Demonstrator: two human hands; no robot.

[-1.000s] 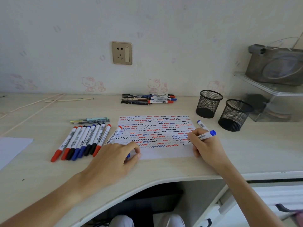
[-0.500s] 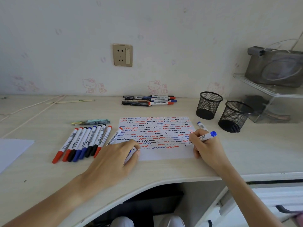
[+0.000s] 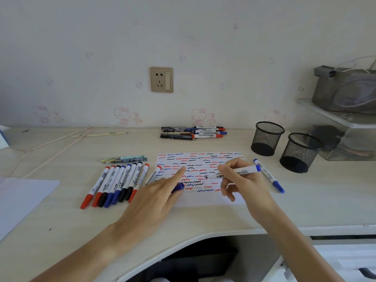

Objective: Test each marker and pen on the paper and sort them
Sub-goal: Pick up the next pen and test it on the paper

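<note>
Blue marker: uncapped, held level in the right hand, thumb and fingers pinched around its barrel, tip over the paper and pointing left; probably turned that way to meet its cap.
Cap: blue, tucked under the curled fingers of the left hand, forefinger stretched out over the sheet; likely kept there for recapping.
Paper: covered in red, blue and black squiggles, only its near strip blank, so testing looked well along.
Row of markers: laid side by side left of the sheet, apparently a sorted group.
Second blue marker: alone just right of the sheet.
Far pile: by the wall, presumably untested.
Mesh cups: two, nothing visible inside.
Hard to tell: whether the tip touched the paper; the marker partly behind the left hand; labels unreadable.
</note>
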